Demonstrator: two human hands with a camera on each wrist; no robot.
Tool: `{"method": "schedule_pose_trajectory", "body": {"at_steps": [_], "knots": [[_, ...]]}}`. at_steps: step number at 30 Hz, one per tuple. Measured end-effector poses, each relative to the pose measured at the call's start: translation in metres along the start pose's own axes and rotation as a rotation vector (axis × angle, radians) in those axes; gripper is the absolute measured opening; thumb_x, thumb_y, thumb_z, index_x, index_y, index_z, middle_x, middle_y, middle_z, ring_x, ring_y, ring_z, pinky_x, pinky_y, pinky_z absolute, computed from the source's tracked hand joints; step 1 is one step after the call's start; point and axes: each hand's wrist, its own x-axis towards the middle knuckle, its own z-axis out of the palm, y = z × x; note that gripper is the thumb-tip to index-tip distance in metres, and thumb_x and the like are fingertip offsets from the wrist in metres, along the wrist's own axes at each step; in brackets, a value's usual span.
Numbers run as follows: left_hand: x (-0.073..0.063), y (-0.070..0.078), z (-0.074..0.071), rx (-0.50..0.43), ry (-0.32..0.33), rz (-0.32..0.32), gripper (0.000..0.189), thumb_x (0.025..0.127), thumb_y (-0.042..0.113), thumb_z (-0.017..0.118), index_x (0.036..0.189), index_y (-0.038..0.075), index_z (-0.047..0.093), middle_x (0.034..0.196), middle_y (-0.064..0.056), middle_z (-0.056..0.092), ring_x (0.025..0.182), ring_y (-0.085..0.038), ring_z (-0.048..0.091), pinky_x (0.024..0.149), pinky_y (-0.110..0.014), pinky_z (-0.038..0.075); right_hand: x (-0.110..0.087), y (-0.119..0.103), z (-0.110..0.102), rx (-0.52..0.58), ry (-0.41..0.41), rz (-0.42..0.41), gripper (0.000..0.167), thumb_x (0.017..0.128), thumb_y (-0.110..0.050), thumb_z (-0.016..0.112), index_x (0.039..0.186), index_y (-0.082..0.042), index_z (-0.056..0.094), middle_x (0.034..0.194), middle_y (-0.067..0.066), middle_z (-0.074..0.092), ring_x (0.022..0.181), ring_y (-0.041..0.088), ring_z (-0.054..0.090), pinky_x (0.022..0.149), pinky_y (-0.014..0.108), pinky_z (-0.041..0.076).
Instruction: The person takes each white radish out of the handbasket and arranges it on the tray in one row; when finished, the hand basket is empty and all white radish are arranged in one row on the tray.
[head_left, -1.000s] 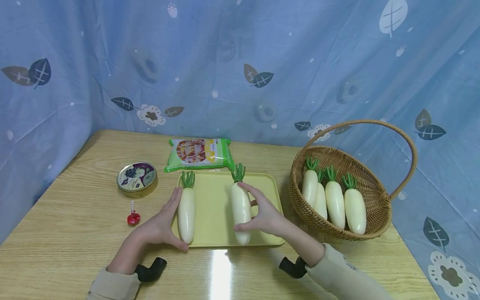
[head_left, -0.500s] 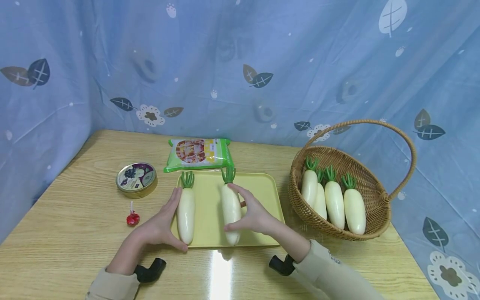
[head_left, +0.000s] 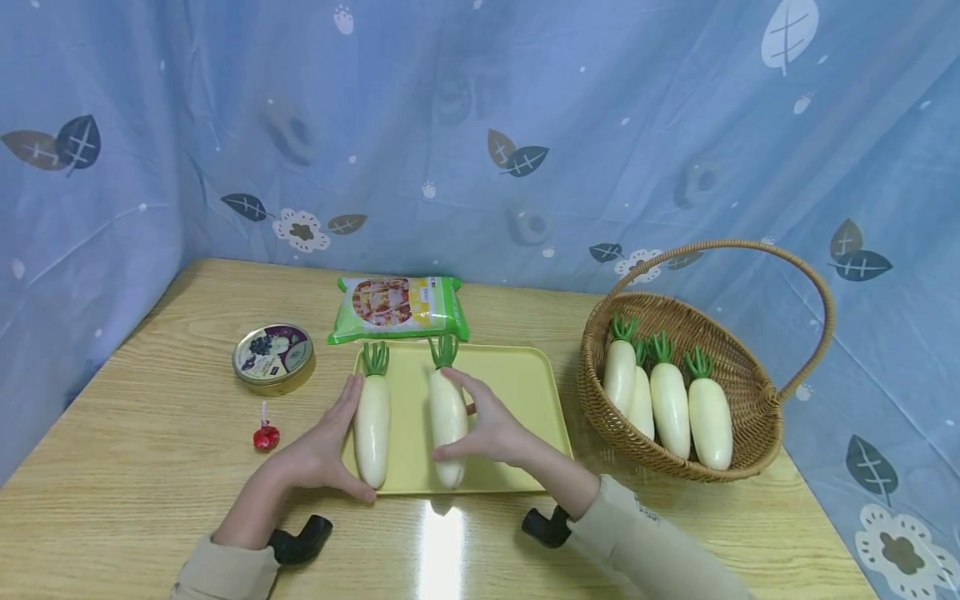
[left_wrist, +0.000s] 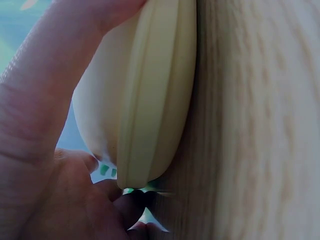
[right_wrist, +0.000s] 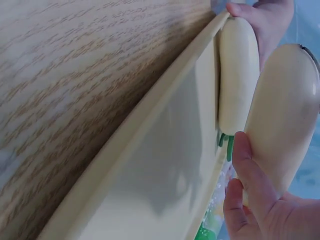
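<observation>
On the left side of the yellow tray (head_left: 513, 417) lies a white radish (head_left: 372, 433) with a green leafy top. My left hand (head_left: 318, 454) rests along the tray's left edge beside that radish, fingers extended and thumb near the front corner. My right hand (head_left: 483, 429) grips a second white radish (head_left: 447, 417) around its middle. In the right wrist view this held radish (right_wrist: 282, 115) hangs above the tray, apart from the lying radish (right_wrist: 237, 75). The left wrist view shows my thumb (left_wrist: 45, 75) across the tray rim (left_wrist: 150, 100).
A wicker basket (head_left: 600, 408) with an arched handle stands at the right, holding several white radishes (head_left: 670, 408). Behind the tray lies a green food packet (head_left: 397, 308). To the left are a round tin (head_left: 273, 354) and a small red object (head_left: 266, 436).
My right hand has carried its radish leftward over the tray, closer to the lying radish. The left hand and the lying radish have stayed in place.
</observation>
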Motion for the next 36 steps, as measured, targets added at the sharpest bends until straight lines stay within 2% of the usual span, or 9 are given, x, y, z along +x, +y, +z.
{"method": "schedule_pose_trajectory", "body": {"at_steps": [18,29,36], "knots": [[0.001,0.001,0.0,-0.009,-0.004,0.001,0.15,0.042,0.042,0.089,0.142,-0.003,-0.013,0.147,-0.026,-0.014,0.133,-0.045,-0.005,0.104,-0.059,0.007,0.017,-0.002,0.026,0.016,-0.028,0.017,0.107,0.055,-0.014,0.087,0.144,-0.018,0.028,0.141,0.012,0.03,0.1,0.029,0.046,0.071,0.03,0.048],[0.001,-0.001,0.0,-0.011,-0.008,-0.003,0.15,0.043,0.042,0.089,0.142,-0.003,-0.014,0.147,-0.026,-0.015,0.133,-0.045,-0.005,0.104,-0.059,0.008,0.026,0.0,0.038,0.0,-0.037,0.002,0.107,0.054,-0.009,0.087,0.143,-0.01,0.028,0.138,0.013,0.034,0.111,0.025,0.044,0.086,0.033,0.046],[0.0,0.0,-0.001,-0.005,-0.009,-0.01,0.15,0.043,0.043,0.089,0.142,-0.003,-0.014,0.147,-0.026,-0.014,0.133,-0.046,-0.004,0.104,-0.059,0.009,0.031,0.0,0.044,-0.042,-0.032,0.016,0.108,0.054,-0.012,0.088,0.143,-0.01,0.028,0.139,0.014,0.034,0.119,0.027,0.039,0.096,0.04,0.039]]}}
